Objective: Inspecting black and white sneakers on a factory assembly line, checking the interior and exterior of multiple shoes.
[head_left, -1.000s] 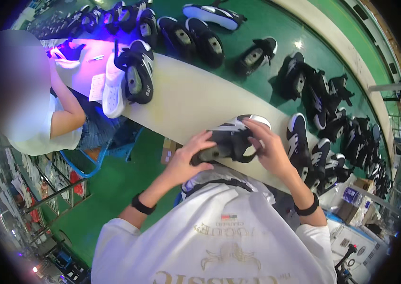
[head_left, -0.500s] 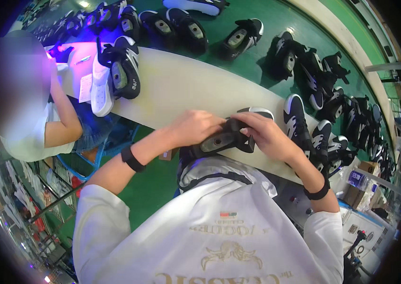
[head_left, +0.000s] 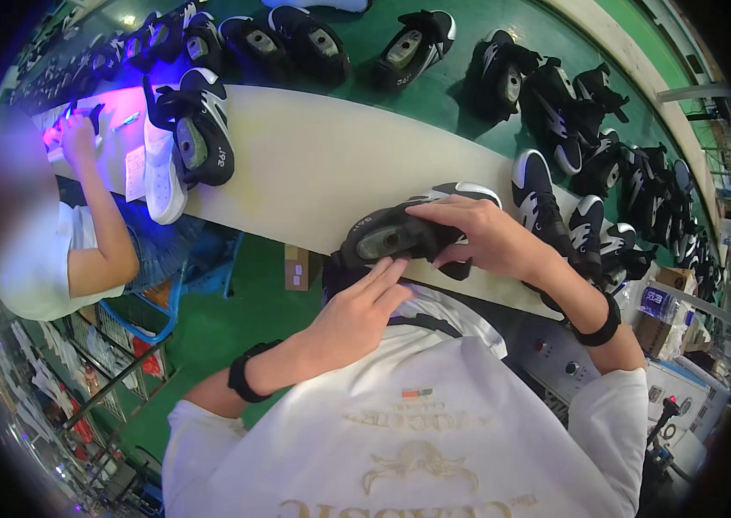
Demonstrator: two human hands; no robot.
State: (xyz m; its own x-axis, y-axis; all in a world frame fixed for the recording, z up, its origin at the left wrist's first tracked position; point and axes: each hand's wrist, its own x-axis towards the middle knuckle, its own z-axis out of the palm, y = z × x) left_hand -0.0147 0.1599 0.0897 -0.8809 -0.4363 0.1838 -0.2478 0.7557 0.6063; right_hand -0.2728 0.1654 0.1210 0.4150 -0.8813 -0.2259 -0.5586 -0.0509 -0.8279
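Observation:
A black sneaker with a white toe lies across the near edge of the cream bench, toe pointing right and away. Its collar gapes, showing a grey last with a round hole inside. My right hand is closed around the shoe's tongue and lace area, fingers over the top and thumb on the near side. My left hand lies nearer to me, its fingers stretched out and the tips touching the collar's near edge. It grips nothing. Part of the shoe's middle is hidden under my right hand.
Several finished-looking black sneakers stand on the bench at right. More shoes line the green surface beyond the curved bench. Left of me, a co-worker sits near a white sole and another black shoe.
My left hand has left the far top of the collar and come down to its near edge, fingers now straight. My right hand stays on the shoe. The co-worker's hand has shifted.

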